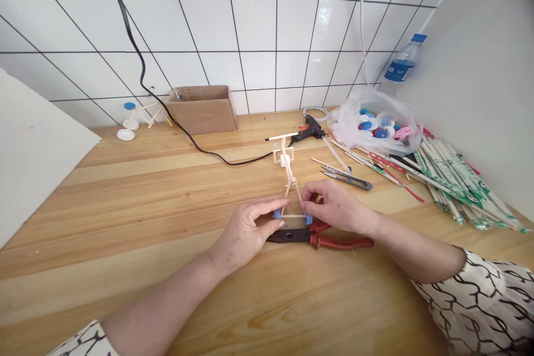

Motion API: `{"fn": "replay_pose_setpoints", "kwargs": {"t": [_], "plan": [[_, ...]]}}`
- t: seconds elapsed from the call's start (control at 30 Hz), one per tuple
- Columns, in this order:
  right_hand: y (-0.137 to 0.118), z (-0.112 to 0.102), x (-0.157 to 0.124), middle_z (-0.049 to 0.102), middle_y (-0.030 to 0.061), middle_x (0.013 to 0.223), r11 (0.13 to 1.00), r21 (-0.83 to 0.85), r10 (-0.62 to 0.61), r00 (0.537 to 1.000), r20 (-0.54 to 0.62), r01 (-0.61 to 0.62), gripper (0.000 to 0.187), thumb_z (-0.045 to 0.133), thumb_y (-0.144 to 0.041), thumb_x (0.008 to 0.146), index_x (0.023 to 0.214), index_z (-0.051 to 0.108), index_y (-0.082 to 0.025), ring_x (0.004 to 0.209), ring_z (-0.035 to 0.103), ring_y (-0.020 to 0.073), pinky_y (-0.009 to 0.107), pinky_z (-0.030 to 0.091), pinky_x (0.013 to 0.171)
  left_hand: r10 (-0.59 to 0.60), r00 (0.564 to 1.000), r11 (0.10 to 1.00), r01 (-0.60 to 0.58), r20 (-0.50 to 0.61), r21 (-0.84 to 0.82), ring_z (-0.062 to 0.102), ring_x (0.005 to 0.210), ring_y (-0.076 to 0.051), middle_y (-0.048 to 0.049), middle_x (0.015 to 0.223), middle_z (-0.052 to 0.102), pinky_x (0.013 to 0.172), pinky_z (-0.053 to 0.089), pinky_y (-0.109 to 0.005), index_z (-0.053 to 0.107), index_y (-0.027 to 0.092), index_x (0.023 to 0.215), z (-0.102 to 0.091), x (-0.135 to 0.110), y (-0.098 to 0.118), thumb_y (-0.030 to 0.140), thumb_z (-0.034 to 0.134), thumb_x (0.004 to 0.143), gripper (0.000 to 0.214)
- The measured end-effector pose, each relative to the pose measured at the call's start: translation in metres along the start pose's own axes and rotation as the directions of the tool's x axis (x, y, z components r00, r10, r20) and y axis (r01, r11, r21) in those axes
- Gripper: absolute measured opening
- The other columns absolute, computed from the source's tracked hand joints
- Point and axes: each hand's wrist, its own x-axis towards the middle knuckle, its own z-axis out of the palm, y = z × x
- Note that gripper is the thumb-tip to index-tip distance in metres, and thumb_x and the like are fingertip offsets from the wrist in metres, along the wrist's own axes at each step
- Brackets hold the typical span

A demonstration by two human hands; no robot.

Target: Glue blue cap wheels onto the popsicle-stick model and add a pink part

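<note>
A small frame of thin wooden sticks [287, 178] stands on the wooden tabletop [137, 217], with a blue bottle-cap wheel at each side of its near end. My left hand [246, 231] grips the near end at the left blue cap [277, 213]. My right hand [334, 206] pinches the sticks near the right blue cap [308, 219]. Just below both hands lie red-handled pliers [329, 240], their black jaws pointing left. A hot glue gun [311, 130] rests just beyond the frame's far end.
Snips [346, 178] and loose sticks lie to the right, near a plastic bag of bottle caps [373, 122] and a heap of wrapped chopsticks [454, 189]. A cardboard box [204, 110], a finished stick model [142, 114] and a black cable [175, 128] lie at the back.
</note>
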Motion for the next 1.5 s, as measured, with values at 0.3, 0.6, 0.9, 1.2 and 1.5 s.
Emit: {"fn": "replay_pose_setpoints", "kwargs": {"t": [0.3, 0.6, 0.9, 1.2, 1.5], "plan": [[-0.0026, -0.0011, -0.0003, 0.052, -0.0029, 0.055, 1.0, -0.019, 0.011, 1.0, 0.002, -0.011, 0.009, 0.048, -0.012, 0.07, 0.063, 0.053, -0.015, 0.052, 0.047, 0.0097, 0.02, 0.033, 0.049, -0.006, 1.0, 1.0, 0.006, -0.009, -0.01, 0.063, 0.104, -0.02, -0.0024, 0.111, 0.069, 0.096, 0.046, -0.034, 0.069, 0.025, 0.105, -0.0001, 0.0001, 0.0003, 0.013, 0.062, 0.073, 0.034], [-0.0012, -0.0013, -0.0009, 0.051, -0.0037, 0.055, 1.0, -0.016, 0.007, 1.0, 0.008, -0.006, 0.01, 0.049, -0.013, 0.071, 0.062, 0.051, -0.016, 0.052, 0.046, 0.0092, 0.02, 0.033, 0.049, -0.011, 1.0, 1.0, 0.011, -0.009, -0.008, 0.063, 0.104, -0.02, -0.003, 0.112, 0.069, 0.097, 0.045, -0.034, 0.069, 0.023, 0.104, 0.0002, -0.0001, -0.0008, 0.014, 0.063, 0.073, 0.034], [-0.0009, -0.0008, -0.0005, 0.05, -0.0038, 0.055, 1.0, -0.022, -0.009, 1.0, -0.001, 0.009, 0.011, 0.049, -0.013, 0.071, 0.061, 0.05, -0.017, 0.052, 0.045, 0.0097, 0.021, 0.034, 0.05, -0.016, 0.999, 1.0, 0.016, -0.033, -0.004, 0.064, 0.101, -0.021, -0.0019, 0.108, 0.071, 0.095, 0.048, -0.034, 0.071, 0.024, 0.101, 0.0003, -0.0003, 0.003, 0.013, 0.062, 0.072, 0.033], [-0.0006, -0.0009, -0.0006, 0.049, -0.0039, 0.055, 1.0, -0.021, -0.004, 1.0, 0.0, 0.004, 0.011, 0.049, -0.012, 0.071, 0.061, 0.049, -0.016, 0.052, 0.044, 0.0092, 0.02, 0.033, 0.049, -0.016, 0.999, 1.0, 0.016, -0.029, 0.007, 0.064, 0.101, -0.02, -0.0015, 0.109, 0.07, 0.094, 0.048, -0.032, 0.07, 0.024, 0.103, 0.0007, -0.0007, 0.0012, 0.014, 0.062, 0.073, 0.033], [0.0018, -0.0003, -0.0003, 0.048, -0.0042, 0.055, 1.0, 0.0, -0.021, 1.0, -0.004, 0.021, 0.01, 0.048, -0.013, 0.069, 0.06, 0.048, -0.017, 0.052, 0.043, 0.009, 0.02, 0.032, 0.048, -0.018, 1.0, 1.0, 0.018, -0.018, 0.002, 0.063, 0.102, -0.02, -0.0026, 0.11, 0.07, 0.095, 0.046, -0.032, 0.07, 0.023, 0.103, 0.0, -0.0004, 0.0015, 0.015, 0.062, 0.073, 0.032]]}}
